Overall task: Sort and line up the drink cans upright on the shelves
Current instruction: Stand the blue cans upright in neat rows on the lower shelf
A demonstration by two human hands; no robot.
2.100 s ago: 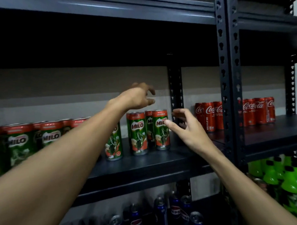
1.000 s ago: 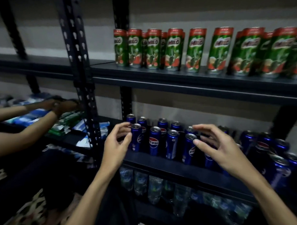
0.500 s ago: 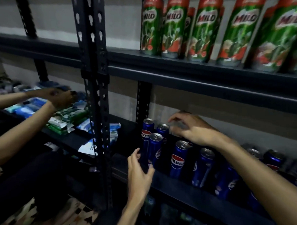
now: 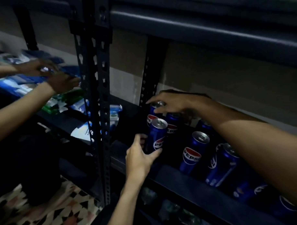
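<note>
Since you're apparently squaring the row against the post [image 4: 148,70] mid-frame, your left hand [image 4: 140,157] is wrapping the front Pepsi can [image 4: 158,137] low for steadiness, your right hand [image 4: 177,103] pinching the back can [image 4: 159,104] by its top.

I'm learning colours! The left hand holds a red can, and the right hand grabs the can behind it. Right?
Not quite. The head view shows the front can in the left hand is blue, not red. The right hand does grip the back can.
</note>
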